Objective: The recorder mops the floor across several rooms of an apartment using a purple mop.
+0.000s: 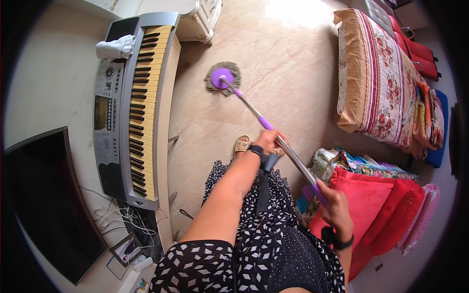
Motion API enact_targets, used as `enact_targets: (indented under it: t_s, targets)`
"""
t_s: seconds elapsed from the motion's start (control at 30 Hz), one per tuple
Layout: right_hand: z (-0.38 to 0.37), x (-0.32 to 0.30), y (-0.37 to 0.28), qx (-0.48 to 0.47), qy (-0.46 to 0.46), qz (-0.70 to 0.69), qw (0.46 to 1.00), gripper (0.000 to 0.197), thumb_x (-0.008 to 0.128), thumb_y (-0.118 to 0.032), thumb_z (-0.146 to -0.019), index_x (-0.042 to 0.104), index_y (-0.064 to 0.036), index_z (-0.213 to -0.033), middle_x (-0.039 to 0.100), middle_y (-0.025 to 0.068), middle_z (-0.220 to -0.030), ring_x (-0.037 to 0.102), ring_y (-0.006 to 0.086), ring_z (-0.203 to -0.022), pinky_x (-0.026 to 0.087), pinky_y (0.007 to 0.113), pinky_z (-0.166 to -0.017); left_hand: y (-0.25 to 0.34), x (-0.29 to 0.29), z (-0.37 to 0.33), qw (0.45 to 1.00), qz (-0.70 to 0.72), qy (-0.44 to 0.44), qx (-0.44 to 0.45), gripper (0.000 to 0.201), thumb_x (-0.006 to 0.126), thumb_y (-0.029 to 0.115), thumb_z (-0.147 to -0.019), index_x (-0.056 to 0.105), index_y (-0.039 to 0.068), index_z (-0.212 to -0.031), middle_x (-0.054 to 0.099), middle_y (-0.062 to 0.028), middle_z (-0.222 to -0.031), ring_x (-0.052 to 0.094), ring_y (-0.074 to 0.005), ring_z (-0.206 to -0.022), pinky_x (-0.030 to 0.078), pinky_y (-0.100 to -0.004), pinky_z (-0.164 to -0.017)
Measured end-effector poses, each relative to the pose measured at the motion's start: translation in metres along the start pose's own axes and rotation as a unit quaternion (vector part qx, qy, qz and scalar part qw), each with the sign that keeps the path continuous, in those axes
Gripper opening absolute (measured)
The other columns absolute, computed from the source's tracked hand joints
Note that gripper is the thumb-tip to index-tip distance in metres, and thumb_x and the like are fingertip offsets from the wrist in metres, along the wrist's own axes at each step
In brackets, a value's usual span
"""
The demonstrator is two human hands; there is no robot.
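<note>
I hold a mop by its silver and purple pole (298, 161), which slants from my right side up to the far left. My left hand (270, 141) is wrapped round the pole at about its middle, just below a purple joint. Farther back, near the pole's upper end, my right hand (335, 209) grips the purple handle. The round mop head (223, 78) has a purple disc over grey strands and lies on the beige marble floor (273, 63), right of the keyboard. Both hands are closed, and each wrist wears a black band.
An electronic keyboard (140, 115) with a white cloth (116, 48) runs along the left. Beyond it stand a dark television (51, 200) and tangled cables (132, 219). A white cabinet (196, 22) is at the back. To the right are a flowered bed cover (376, 78) and red bedding (366, 200).
</note>
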State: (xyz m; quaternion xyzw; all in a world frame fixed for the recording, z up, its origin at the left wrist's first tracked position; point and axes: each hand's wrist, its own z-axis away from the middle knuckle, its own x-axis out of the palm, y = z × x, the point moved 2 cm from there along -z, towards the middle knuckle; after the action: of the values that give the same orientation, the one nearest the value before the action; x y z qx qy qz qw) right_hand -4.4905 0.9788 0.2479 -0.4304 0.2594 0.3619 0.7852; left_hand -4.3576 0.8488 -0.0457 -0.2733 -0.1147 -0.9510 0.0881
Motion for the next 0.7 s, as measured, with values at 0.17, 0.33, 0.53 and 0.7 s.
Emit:
enact_targets:
  t_s: [0.17, 0.33, 0.53, 0.7]
  targets:
    - [-0.092, 0.060, -0.059, -0.116, -0.040, 0.066, 0.990, 0.046, 0.049, 0.000, -0.062, 0.048, -0.0117, -0.107, 0.052, 0.0157, -0.059, 0.052, 0.0336, -0.054, 0.041, 0.043, -0.047, 0.093, -0.098, 0.033, 0.979, 0.013, 0.162, 0.120, 0.014, 0.053, 0.006, -0.070, 0.054, -0.003, -0.060, 0.055, -0.0159, -0.059, 0.058, -0.0285, -0.054, 0.052, -0.0413, -0.055]
    - [-0.115, 0.087, -0.087, -0.167, -0.074, 0.086, 0.979, 0.042, 0.050, 0.000, -0.062, 0.047, -0.0110, -0.103, 0.051, 0.0154, -0.061, 0.052, 0.0348, -0.059, 0.042, 0.042, -0.047, 0.101, -0.172, 0.052, 0.961, 0.098, 0.228, 0.123, 0.017, 0.045, 0.004, -0.077, 0.042, -0.004, -0.091, 0.053, -0.0158, -0.071, 0.056, -0.0279, -0.058, 0.053, -0.0498, -0.058]
    - [-0.097, 0.064, -0.069, -0.159, -0.051, 0.085, 0.982, 0.032, 0.048, -0.002, -0.070, 0.056, -0.0168, -0.098, 0.052, 0.0143, -0.060, 0.056, 0.0295, -0.058, 0.042, 0.041, -0.050, 0.052, -0.182, 0.058, 0.963, 0.206, 0.172, 0.021, 0.017, 0.039, 0.000, -0.080, 0.033, -0.001, -0.097, 0.048, -0.0205, -0.089, 0.054, -0.0335, -0.079, 0.042, -0.0597, -0.079]
    - [-0.051, 0.043, -0.026, -0.048, -0.013, 0.074, 0.996, 0.034, 0.048, -0.003, -0.070, 0.059, -0.0211, -0.097, 0.056, 0.0107, -0.063, 0.057, 0.0275, -0.059, 0.042, 0.039, -0.050, 0.023, -0.124, 0.056, 0.989, 0.102, 0.048, -0.095, 0.039, 0.040, 0.007, -0.083, 0.033, -0.011, -0.116, 0.046, -0.0271, -0.111, 0.043, -0.0371, -0.108, 0.033, -0.0528, -0.094]
